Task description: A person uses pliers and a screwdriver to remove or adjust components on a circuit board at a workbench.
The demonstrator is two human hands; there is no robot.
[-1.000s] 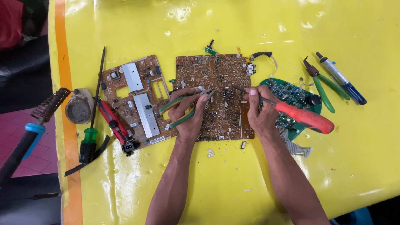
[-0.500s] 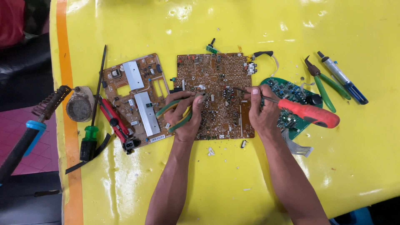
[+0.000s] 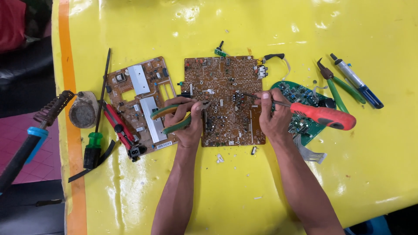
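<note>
Left hand (image 3: pixel 185 124) gripping green pliers (image 3: pixel 174 117) has shifted toward 9 o'clock on brown board (image 3: pixel 226 87); right hand (image 3: pixel 272 115) stays pinching red soldering iron (image 3: pixel 320 115).

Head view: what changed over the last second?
Barely anything. The left hand keeps the green-handled pliers on the brown circuit board; the right hand keeps the red-handled soldering iron, handle drifting slightly lower. Other boards and tools unmoved.

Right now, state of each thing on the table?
Left hand: gripping green-handled pliers.
Right hand: holding red-handled soldering iron, tip on brown circuit board.
Second board: flat, untouched.
Green board: partly under the iron.
Spare green pliers: lying idle.
</note>
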